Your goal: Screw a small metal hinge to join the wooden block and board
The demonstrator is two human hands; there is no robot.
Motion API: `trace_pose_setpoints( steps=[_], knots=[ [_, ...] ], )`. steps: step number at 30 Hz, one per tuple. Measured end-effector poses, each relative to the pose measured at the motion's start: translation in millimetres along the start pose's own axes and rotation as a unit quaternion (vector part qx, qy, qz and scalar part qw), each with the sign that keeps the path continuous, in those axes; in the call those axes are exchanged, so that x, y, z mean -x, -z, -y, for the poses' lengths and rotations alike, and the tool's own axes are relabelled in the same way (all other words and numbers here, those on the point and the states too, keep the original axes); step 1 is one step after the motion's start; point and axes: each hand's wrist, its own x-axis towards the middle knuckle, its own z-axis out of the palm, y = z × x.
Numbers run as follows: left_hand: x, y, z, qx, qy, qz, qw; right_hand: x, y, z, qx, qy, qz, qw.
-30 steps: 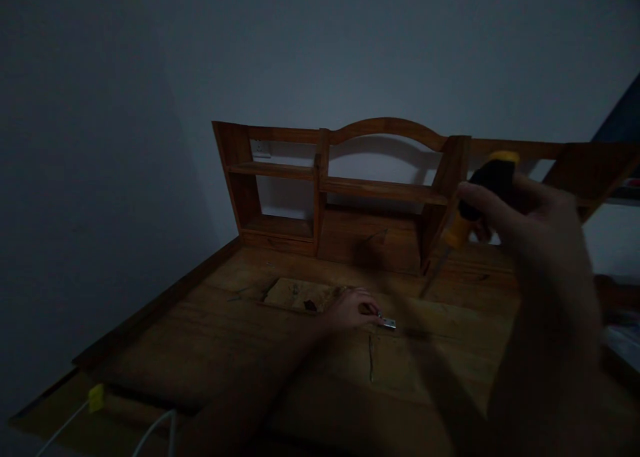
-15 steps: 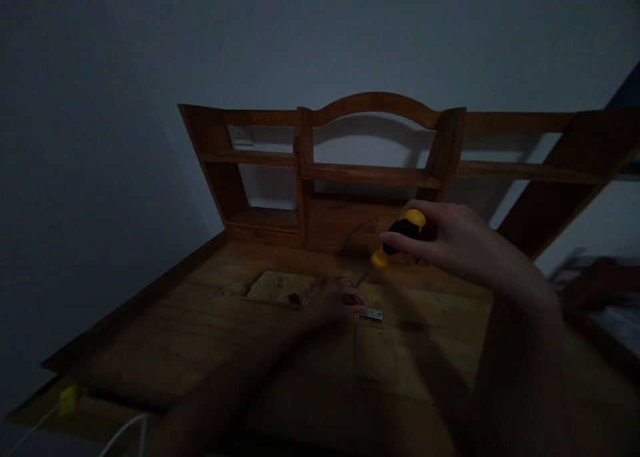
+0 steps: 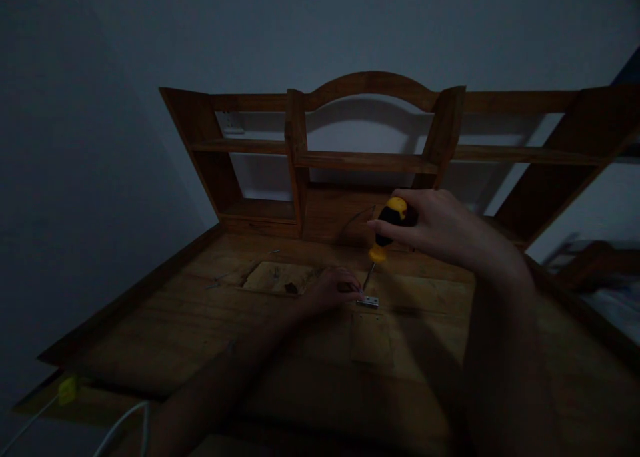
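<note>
Dim room, wooden desk (image 3: 250, 337) with shelf hutch (image 3: 370, 160) | left hand (image 3: 327, 290) fingertips pinning small metal hinge (image 3: 369, 302) flat | right hand (image 3: 440, 227) clenched round yellow-black screwdriver (image 3: 385, 234), tip at hinge | risk: poor light, tip could slip onto those fingers.

Bare desk top (image 3: 165, 324) lies open left of the hands; the shelf unit (image 3: 300, 157) blocks behind.

Dim light throughout. Screwdriver (image 3: 385, 234) tip too small and dark to tell whether it meets the hinge (image 3: 369, 302). Left hand (image 3: 327, 289) fingertips lost in shadow. White cable (image 3: 120, 427) cut off at bottom edge. Shelf unit (image 3: 575, 157) cropped right.
</note>
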Motion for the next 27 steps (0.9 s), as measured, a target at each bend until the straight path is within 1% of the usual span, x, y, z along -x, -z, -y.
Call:
trace_pose_setpoints(
  steps=[6, 13, 19, 22, 27],
  knots=[
    [0, -0.2, 0, -0.005, 0.021, 0.005, 1.000, -8, -11, -3, -0.001, -0.001, 0.018, 1.000],
    [1, 1.0, -1, -0.014, 0.038, 0.016, 0.999, -12, -17, -7, -0.014, -0.004, 0.024, 1.000],
    [2, 0.0, 2, -0.012, 0.012, 0.005, 1.000, -12, -17, -8, -0.005, -0.001, 0.018, 1.000],
    [2, 0.2, 1, -0.008, 0.004, 0.002, 1.000, -11, -15, -9, -0.021, -0.002, 0.025, 0.999],
    [2, -0.8, 2, -0.027, 0.024, -0.007, 0.999, -9, -9, -8, -0.046, -0.016, 0.029, 0.998]
  ],
)
